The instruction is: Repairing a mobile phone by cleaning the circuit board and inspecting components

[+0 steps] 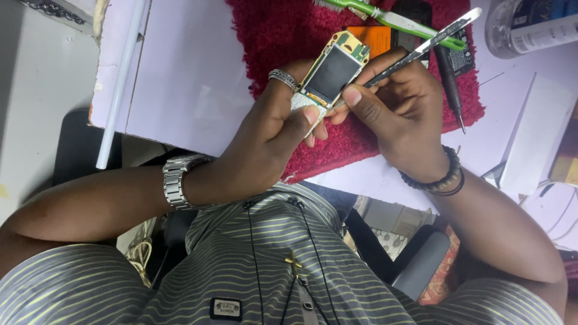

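Bare phone board in hand, prying under way

Metal spudger (421, 45) is sitting pinched between your right hand (397, 114) thumb and fingers, its tip at the right edge of the phone board (330, 75). Your left hand (271, 138) is closed around the board, thumb on its lower end, holding it up over the red mat (283, 36), dark screen facing you. Outer casing is already off, judging by the exposed board and the loose orange-labelled battery (374, 37) lying on the mat. Screen is looking still seated, so separation seems to be what's left. Screwdriver (450, 84) and green-handled brush (385, 17) are lying on the mat, untouched
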